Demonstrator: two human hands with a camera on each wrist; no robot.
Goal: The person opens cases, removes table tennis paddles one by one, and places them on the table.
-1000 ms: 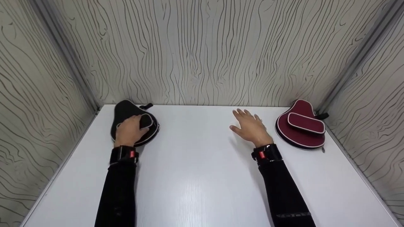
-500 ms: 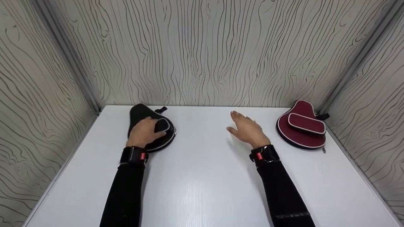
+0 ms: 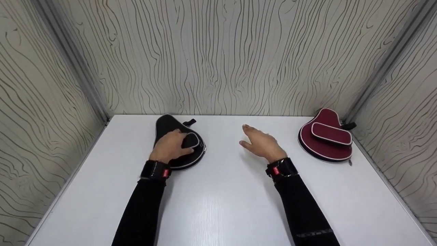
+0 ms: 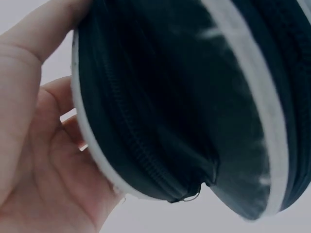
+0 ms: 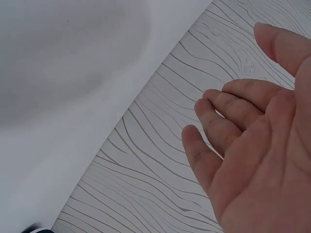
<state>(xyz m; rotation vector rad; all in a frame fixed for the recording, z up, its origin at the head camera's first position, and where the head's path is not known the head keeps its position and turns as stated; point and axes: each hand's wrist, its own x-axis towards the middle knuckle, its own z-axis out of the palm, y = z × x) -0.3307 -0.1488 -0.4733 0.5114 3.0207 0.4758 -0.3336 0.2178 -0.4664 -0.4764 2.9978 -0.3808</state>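
Pinching the pocket [image 3: 191,140] of a black bag [image 3: 167,124], the left hand [image 3: 170,146] lies at about 8 o'clock from the centre of the head view, thumb on the near side and fingers on the far side. The right hand [image 3: 262,143], at 4 o'clock, is held out with its fingers loosely extended and grasps nothing. The black bag lies flat under the left hand, its narrow end toward 12 o'clock and a short strap [image 3: 189,122] at 1 o'clock from the knuckles; whether its underside touches the white table [image 3: 211,188] cannot be told. A red bag [image 3: 319,148] of like shape rests at 3 o'clock from the right hand, well apart. Beyond stands the patterned wall [image 3: 218,58].

Handling (a judgement from looks alone): the bag is probably light, padded and not fragile, with cloth that gives little slip; the raised pocket offers the natural hold, though it may flex.

Compare views: only the left wrist camera reveals the zip [image 4: 129,136] and the fold between pocket and body; only the right wrist camera reveals the right palm, bare, fingers slightly bent.
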